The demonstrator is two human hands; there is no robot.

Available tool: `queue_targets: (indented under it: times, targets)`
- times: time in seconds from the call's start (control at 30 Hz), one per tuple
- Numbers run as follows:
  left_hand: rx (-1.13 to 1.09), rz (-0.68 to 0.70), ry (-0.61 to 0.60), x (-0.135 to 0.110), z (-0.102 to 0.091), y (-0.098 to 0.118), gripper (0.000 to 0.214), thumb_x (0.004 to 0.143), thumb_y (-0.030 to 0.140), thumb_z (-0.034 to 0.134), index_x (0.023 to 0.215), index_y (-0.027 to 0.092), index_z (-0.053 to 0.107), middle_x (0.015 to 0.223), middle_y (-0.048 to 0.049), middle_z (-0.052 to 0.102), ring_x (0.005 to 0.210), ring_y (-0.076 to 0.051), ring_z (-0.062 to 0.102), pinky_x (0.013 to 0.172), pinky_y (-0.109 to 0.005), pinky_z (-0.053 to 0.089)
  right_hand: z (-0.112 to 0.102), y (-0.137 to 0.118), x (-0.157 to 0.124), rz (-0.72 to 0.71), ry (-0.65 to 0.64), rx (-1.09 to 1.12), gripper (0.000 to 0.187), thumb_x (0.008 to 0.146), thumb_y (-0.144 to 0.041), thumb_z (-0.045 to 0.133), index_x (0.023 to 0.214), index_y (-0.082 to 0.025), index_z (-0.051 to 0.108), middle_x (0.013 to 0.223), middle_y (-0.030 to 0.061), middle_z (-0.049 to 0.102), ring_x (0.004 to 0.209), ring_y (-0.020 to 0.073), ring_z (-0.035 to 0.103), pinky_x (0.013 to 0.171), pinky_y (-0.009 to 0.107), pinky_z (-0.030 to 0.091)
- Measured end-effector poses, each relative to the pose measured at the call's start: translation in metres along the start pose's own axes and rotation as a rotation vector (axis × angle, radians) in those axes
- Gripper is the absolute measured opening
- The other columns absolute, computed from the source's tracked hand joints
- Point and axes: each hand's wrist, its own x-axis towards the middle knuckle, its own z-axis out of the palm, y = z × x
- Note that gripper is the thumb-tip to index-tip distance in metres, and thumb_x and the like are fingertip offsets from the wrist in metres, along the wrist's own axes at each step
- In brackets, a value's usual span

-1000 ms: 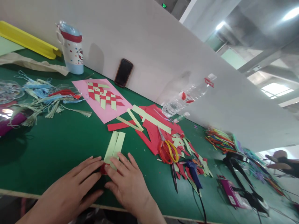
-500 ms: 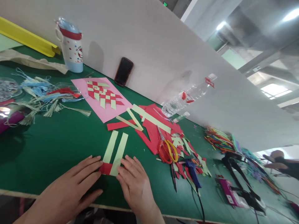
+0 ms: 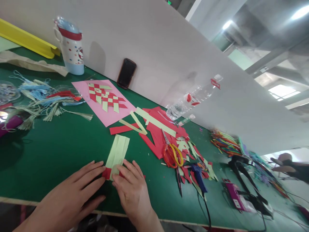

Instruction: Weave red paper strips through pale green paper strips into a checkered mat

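Note:
Two pale green paper strips lie side by side, touching, their near ends over a red paper strip. My left hand rests flat at the red strip's left end, fingers stretched out and thumb apart. Bent fingers of my right hand grip the near end of the right green strip and cover part of the red one, whose right tip shows past them. Beyond lies a red-and-green woven paper piece on a pink paper sheet.
Scissors, a blue glue gun and paper scraps lie to the right. A plastic bottle, a phone and a cup stand along the wall. Tassels lie on the left.
My right hand has moved left with the right green strip, closing the gap between the two strips. The red strip's right tip now shows. My left hand stays in place.

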Motion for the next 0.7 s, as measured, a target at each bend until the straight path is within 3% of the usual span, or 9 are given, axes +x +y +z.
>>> queue_targets:
  times: [0.23, 0.4, 0.7]
  targets:
    - [0.02, -0.007, -0.016, 0.0, -0.002, 0.001, 0.034, 0.107, 0.043, 0.055, 0.132, 0.025, 0.071, 0.138, -0.0035, 0.073, 0.136, -0.023, 0.062, 0.118, -0.035, 0.047, -0.013, 0.001, 0.004, 0.03, -0.08, -0.022, 0.022, 0.105, -0.03, 0.065, 0.125, -0.022, 0.071, 0.131, 0.0091, 0.076, 0.131, 0.0266, 0.066, 0.119, 0.047, 0.049]
    - [0.031, -0.005, -0.039, -0.002, 0.0, 0.0, 0.043, 0.108, 0.047, 0.051, 0.147, 0.032, 0.062, 0.139, -0.0007, 0.071, 0.138, -0.022, 0.059, 0.117, -0.034, 0.048, -0.013, 0.004, 0.004, 0.032, -0.126, -0.026, 0.019, 0.107, -0.027, 0.061, 0.121, -0.025, 0.073, 0.13, 0.0061, 0.077, 0.133, 0.0263, 0.065, 0.122, 0.047, 0.046]
    - [0.028, 0.023, -0.053, 0.003, -0.002, 0.0, 0.037, 0.106, 0.046, 0.053, 0.137, 0.032, 0.068, 0.136, -0.0002, 0.071, 0.138, -0.022, 0.059, 0.115, -0.035, 0.048, -0.011, 0.006, 0.004, 0.035, -0.143, -0.018, 0.02, 0.108, -0.027, 0.058, 0.122, -0.025, 0.073, 0.129, 0.0061, 0.077, 0.13, 0.0268, 0.067, 0.119, 0.047, 0.049]
